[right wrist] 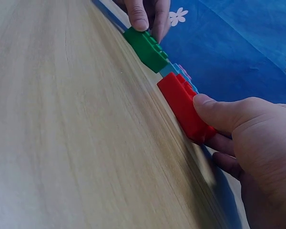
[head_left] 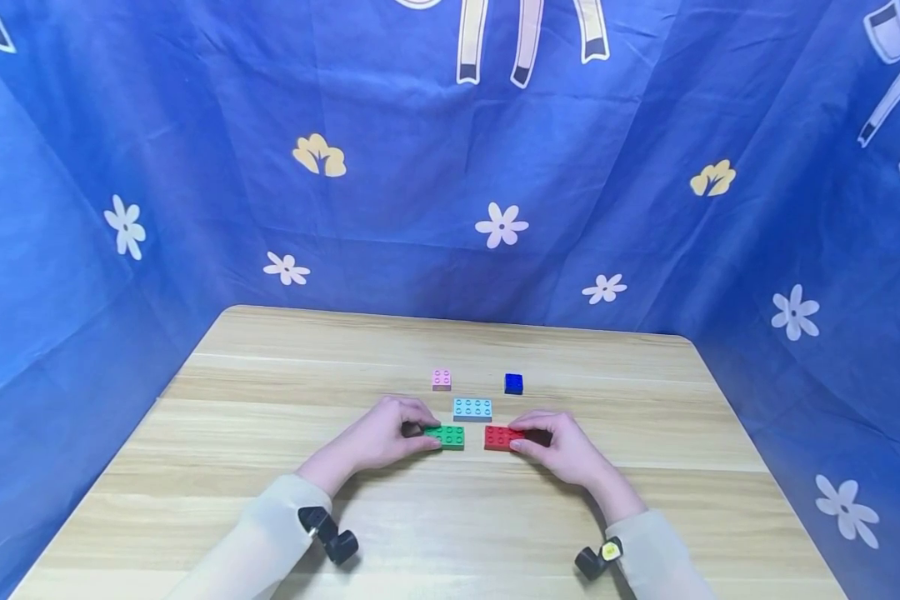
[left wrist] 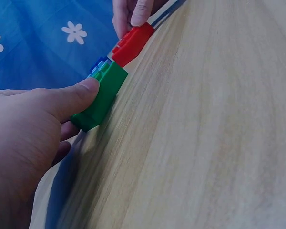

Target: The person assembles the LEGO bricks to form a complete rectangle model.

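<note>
Between thumb and fingers, my left hand (head_left: 390,433) pinches a green building brick (head_left: 453,438) by its left end. Opposite it, my right hand (head_left: 558,446) grips a red building brick (head_left: 497,438) by its right end. A narrow gap separates the two bricks, and their studs face up. Just behind them lies a light blue brick (head_left: 472,409) of similar length. In the left wrist view, the left thumb presses the near side of the green brick (left wrist: 105,95). The right wrist view shows the right thumb on the red brick (right wrist: 181,105).
Farther back on the wooden table (head_left: 270,375) sit a small pink brick (head_left: 441,380) on the left and a small dark blue brick (head_left: 513,383) on the right. A blue patterned cloth (head_left: 420,200) hangs behind the table and along both sides.
</note>
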Available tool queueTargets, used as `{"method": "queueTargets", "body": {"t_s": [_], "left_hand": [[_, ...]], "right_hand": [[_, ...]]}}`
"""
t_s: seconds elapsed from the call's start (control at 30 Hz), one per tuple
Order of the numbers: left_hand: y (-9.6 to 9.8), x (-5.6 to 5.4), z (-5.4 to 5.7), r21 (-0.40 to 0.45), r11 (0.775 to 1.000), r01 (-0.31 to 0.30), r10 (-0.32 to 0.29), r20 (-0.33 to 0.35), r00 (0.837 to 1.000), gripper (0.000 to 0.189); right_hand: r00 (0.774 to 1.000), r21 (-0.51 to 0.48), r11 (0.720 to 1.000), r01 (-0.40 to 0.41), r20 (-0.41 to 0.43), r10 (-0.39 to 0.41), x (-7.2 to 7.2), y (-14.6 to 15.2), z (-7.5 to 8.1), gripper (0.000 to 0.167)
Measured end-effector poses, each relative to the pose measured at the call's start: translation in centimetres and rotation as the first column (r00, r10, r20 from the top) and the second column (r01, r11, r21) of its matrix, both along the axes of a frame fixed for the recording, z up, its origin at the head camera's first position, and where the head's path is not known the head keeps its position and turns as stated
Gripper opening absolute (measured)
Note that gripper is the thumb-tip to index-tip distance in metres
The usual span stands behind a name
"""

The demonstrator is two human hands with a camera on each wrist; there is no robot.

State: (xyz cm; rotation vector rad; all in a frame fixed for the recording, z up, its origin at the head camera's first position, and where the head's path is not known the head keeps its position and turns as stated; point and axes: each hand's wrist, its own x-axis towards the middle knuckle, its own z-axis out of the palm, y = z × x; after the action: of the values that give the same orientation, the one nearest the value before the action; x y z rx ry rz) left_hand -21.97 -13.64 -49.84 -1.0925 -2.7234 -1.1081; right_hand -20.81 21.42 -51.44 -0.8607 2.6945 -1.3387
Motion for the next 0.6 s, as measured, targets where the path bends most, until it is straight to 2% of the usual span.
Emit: {"method": "queueTargets", "body": {"t_s": [0.23, 0.6], "left_hand": [[0.4, 0.0, 0.2, -0.008, 1.0, -0.004, 0.004, 0.008, 1.0, 0.028], [1.0, -0.3, 0.1, -0.012, 1.0, 0.0, 0.0, 0.01, 1.0, 0.028]], "right_hand": [[0.999, 0.014, 1.0, -0.002, 0.033, 0.001, -0.2, -0.5, 0.0, 0.024], [1.0, 0.012, 1.0, -0.021, 0.005, 0.021, -0.4, -1.2, -0.1, 0.025]]}}
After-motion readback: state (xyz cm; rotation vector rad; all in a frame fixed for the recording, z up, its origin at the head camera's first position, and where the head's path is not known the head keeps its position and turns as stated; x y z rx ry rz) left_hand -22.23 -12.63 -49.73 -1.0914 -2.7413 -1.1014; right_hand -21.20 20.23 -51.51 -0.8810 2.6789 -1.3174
